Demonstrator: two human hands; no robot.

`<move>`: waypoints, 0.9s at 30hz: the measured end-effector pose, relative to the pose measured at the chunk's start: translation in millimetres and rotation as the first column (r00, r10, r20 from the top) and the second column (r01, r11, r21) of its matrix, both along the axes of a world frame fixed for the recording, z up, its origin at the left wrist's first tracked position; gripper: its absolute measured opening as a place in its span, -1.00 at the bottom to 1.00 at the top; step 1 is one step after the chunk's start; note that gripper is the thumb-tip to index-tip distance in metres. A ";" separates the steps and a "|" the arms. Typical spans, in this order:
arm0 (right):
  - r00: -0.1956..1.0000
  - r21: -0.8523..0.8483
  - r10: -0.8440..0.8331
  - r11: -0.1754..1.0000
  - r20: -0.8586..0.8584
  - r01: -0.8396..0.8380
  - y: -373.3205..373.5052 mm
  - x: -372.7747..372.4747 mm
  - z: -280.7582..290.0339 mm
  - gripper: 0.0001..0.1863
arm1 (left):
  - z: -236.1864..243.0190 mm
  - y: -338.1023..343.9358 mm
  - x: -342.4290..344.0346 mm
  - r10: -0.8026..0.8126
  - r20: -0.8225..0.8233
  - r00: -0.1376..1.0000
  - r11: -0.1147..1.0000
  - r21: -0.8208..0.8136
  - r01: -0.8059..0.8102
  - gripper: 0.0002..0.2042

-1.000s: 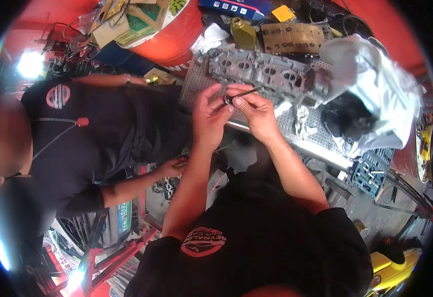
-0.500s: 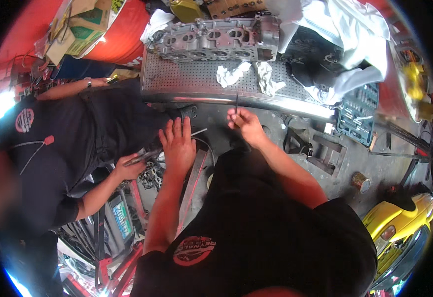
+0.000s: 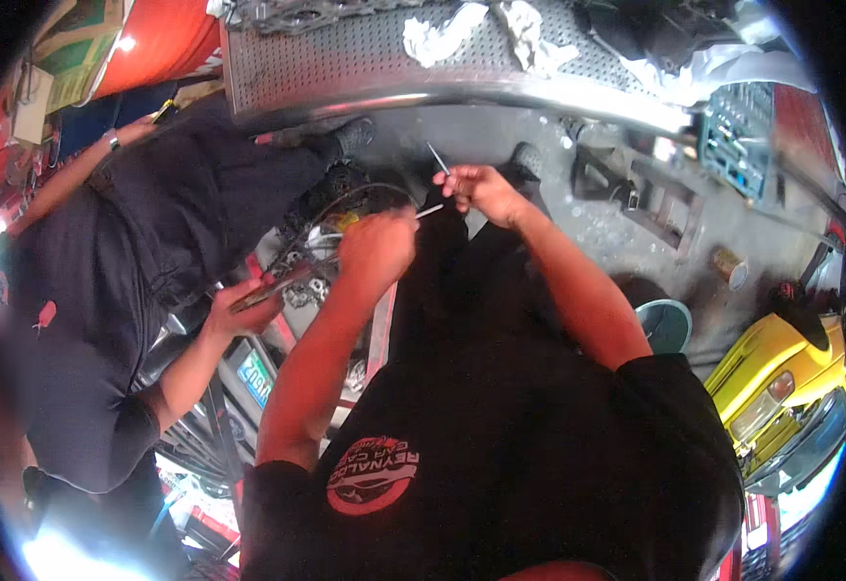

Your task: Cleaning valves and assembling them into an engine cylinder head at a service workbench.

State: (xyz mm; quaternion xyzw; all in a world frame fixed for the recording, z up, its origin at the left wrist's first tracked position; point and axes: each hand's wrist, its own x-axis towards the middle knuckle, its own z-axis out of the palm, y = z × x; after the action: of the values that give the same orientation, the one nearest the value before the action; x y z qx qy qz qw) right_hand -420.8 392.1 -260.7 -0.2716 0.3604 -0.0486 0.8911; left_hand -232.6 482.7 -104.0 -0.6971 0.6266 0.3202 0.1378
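My right hand (image 3: pixel 486 197) is raised in front of me, fingertips pinched on a thin metal rod (image 3: pixel 438 158) that slants up to the left. Just left of it, my left hand (image 3: pixel 379 250) is closed, its back toward me. From that fist a thin pale rod (image 3: pixel 429 210) sticks out toward my right hand; its other end is hidden. The two rods are close together but appear apart. Left of me stands a co-worker, whose hand (image 3: pixel 247 308) holds a flat dark object (image 3: pixel 273 289), partly blurred, near my left forearm.
A perforated metal bench (image 3: pixel 326 77) crosses the top, bearing crumpled white paper (image 3: pixel 445 37) and a metal cylinder head (image 3: pixel 297 12). Right are a blue tool case (image 3: pixel 738 140), metal stands (image 3: pixel 665 205), a can (image 3: pixel 729 267), a round container (image 3: pixel 665 325) and a yellow car (image 3: pixel 767 382).
My left hand has gone from spread fingers to a closed fist and moved right, nearer my right hand. The right hand's rod now tilts left. The bench sits higher in view.
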 end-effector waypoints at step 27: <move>0.892 0.371 -0.413 0.812 -0.181 0.451 78.5 24.7 30.9 -0.73 | -3.0 33.7 0.3 -0.111 0.020 0.994 0.993 0.053 0.110 -0.77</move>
State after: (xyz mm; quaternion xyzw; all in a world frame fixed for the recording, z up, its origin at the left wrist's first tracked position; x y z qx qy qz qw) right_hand -396.0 470.6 -229.8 0.0054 0.4553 -0.1620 0.8755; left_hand -232.2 516.3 -107.0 -0.6612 0.6540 0.3202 0.1806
